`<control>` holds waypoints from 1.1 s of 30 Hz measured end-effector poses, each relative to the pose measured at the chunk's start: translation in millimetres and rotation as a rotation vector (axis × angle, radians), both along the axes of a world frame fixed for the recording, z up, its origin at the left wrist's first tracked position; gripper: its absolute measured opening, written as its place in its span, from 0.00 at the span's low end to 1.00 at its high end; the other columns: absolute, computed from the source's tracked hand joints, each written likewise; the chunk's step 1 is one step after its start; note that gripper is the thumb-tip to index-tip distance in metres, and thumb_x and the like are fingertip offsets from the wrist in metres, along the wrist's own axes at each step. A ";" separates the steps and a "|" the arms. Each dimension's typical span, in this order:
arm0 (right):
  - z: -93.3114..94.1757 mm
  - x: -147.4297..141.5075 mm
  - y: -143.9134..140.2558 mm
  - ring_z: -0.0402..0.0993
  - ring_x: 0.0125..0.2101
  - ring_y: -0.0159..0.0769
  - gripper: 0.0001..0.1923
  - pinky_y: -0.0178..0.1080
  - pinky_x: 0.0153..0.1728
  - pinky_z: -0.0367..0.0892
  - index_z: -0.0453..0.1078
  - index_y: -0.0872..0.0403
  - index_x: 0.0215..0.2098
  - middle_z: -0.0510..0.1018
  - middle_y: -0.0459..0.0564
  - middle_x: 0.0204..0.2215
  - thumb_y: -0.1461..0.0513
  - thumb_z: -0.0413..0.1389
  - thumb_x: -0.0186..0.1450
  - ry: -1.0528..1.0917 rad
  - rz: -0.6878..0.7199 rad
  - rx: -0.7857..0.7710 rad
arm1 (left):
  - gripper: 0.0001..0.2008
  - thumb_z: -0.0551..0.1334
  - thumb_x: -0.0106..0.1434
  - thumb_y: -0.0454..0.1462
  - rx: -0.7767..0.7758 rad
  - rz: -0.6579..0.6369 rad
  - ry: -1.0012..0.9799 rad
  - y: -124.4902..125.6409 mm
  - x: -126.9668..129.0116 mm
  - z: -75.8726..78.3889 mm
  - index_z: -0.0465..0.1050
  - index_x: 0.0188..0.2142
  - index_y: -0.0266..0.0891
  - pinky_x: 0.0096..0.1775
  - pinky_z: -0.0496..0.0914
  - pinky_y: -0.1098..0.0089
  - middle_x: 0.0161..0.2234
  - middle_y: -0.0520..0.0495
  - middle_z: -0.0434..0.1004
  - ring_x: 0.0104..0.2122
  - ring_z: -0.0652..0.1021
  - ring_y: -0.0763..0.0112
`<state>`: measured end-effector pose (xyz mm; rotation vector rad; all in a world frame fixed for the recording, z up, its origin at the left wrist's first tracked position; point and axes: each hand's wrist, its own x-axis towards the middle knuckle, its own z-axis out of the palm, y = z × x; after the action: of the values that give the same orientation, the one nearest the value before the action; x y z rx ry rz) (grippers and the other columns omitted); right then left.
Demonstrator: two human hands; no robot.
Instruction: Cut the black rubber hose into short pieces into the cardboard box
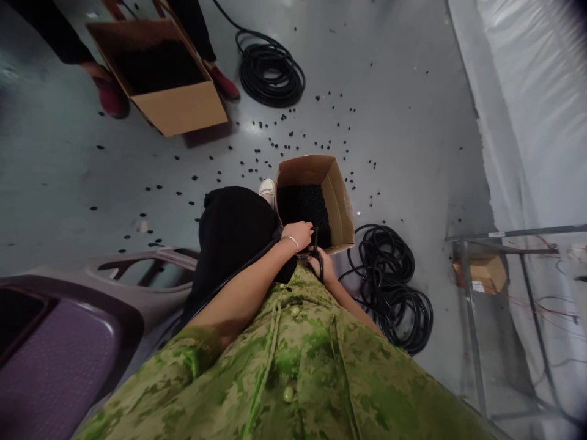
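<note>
My left hand, with a bracelet at the wrist, is over the near edge of an open cardboard box. Its fingers are closed in a pinch; what is between them is too small to make out. Close by and a little lower, my right hand is closed around a black cable that bends up toward the left fingertips. Small black pieces fill much of the box, which sits in front of my lap. Another black cable stretch crosses my dark-clad leg.
Coiled black cable lies on the floor at right, another coil farther off. Small black pieces are scattered about. A person's legs flank a larger cardboard box. A purple chair stands left, a metal frame right.
</note>
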<state>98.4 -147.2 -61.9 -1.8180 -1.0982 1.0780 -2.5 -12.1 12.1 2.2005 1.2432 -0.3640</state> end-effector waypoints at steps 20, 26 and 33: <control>1.6 -0.6 -1.6 0.73 0.33 0.39 0.16 0.38 0.38 0.67 0.72 0.52 0.43 0.78 0.46 0.31 0.59 0.52 0.57 -0.072 0.014 -0.019 | 0.15 0.50 0.68 0.38 0.028 -0.021 -0.016 -0.4 -0.8 -3.7 0.72 0.48 0.44 0.40 0.71 0.66 0.46 0.42 0.77 0.43 0.78 0.60; -6.5 -1.3 -0.3 0.71 0.31 0.38 0.16 0.36 0.36 0.67 0.73 0.54 0.40 0.76 0.45 0.26 0.60 0.50 0.56 -0.087 0.015 0.001 | 0.15 0.51 0.67 0.38 0.012 -0.018 -0.006 1.5 0.4 -8.4 0.73 0.48 0.43 0.41 0.71 0.65 0.46 0.40 0.77 0.44 0.78 0.59; -29.3 0.3 1.9 0.69 0.27 0.33 0.14 0.32 0.33 0.65 0.72 0.53 0.36 0.75 0.44 0.26 0.60 0.49 0.55 -0.146 0.052 0.040 | 0.15 0.52 0.67 0.38 -0.021 -0.023 0.049 5.7 1.1 -11.9 0.74 0.47 0.40 0.44 0.72 0.64 0.46 0.38 0.78 0.46 0.78 0.59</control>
<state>98.8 -145.2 -91.2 -1.8687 -1.2502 0.9577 -1.4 -6.4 0.1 2.2021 1.2356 -0.4410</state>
